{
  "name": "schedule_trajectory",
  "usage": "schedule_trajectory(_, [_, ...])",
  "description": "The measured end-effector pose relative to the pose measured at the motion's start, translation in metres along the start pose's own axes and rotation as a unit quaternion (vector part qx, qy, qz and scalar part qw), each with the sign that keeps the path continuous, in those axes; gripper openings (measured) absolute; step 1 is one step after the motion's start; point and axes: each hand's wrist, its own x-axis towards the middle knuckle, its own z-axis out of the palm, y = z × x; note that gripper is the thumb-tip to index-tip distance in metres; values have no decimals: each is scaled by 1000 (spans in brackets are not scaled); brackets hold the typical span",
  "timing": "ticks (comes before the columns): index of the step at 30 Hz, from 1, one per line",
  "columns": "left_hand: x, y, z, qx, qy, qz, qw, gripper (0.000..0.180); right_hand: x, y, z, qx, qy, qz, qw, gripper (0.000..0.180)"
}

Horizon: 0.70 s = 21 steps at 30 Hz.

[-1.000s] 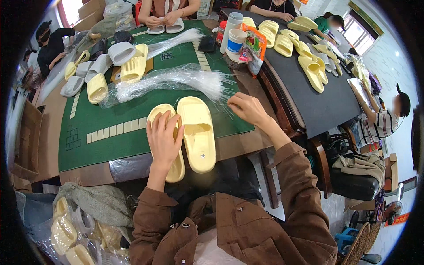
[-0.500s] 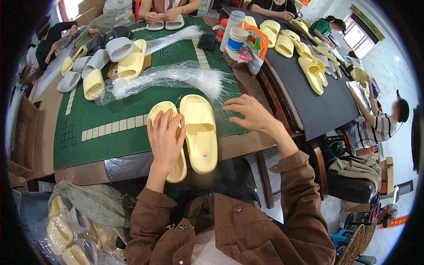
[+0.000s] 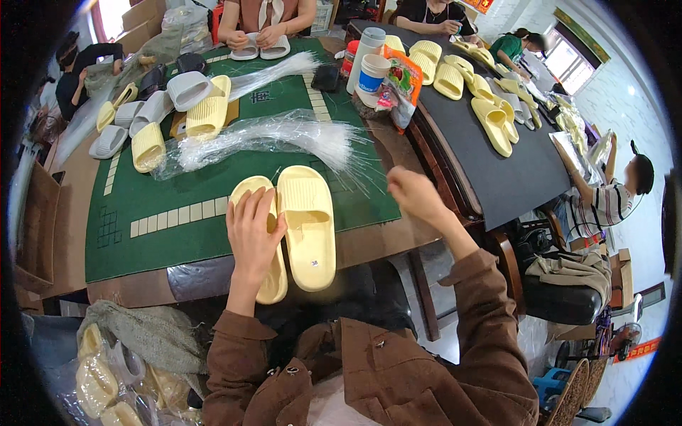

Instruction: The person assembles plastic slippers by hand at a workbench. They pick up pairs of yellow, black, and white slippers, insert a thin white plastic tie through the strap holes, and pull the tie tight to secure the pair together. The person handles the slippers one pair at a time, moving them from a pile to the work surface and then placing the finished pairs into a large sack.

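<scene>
A pair of pale yellow slide slippers stands side by side at the near edge of the table, soles hanging past the edge. My left hand (image 3: 253, 227) is closed over the left slipper (image 3: 272, 282), its fingers across the strap and its thumb toward the right slipper (image 3: 312, 245). A thin strand end pokes up between the two straps. To the right of the pair, my right hand (image 3: 415, 193) is raised with its fingers drawn together; anything between them is too small to make out. Behind the slippers lies a bundle of clear plastic strands (image 3: 284, 138) in a plastic sleeve.
Grey and yellow slippers (image 3: 206, 117) sit at the back left on the green mat (image 3: 192, 248). A paper cup (image 3: 373, 73) and an orange packet (image 3: 405, 74) stand at the mat's right. More yellow slippers (image 3: 491, 124) line the black table (image 3: 476, 167). Other people work around the tables.
My right hand has gone from spread fingers to closed ones and moved a little right and down. The slippers and my left hand have shifted slightly left and toward me.
</scene>
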Motion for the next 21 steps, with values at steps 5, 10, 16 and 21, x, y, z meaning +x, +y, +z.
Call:
schedule_trajectory(5, [1,20,15,51,-1,32,998,46,-25,0,-60,508,237,186,807,5])
schedule_trajectory(10, [20,47,16,-6,-91,-1,996,49,-33,-21,-68,542,283,210,763,2])
schedule_trajectory(16, [107,-1,49,-32,-113,-55,992,45,-37,-26,-45,616,223,178,734,3])
schedule_trajectory(21, [122,-73,80,94,-264,-132,951,45,-40,-12,-46,605,271,172,729,6])
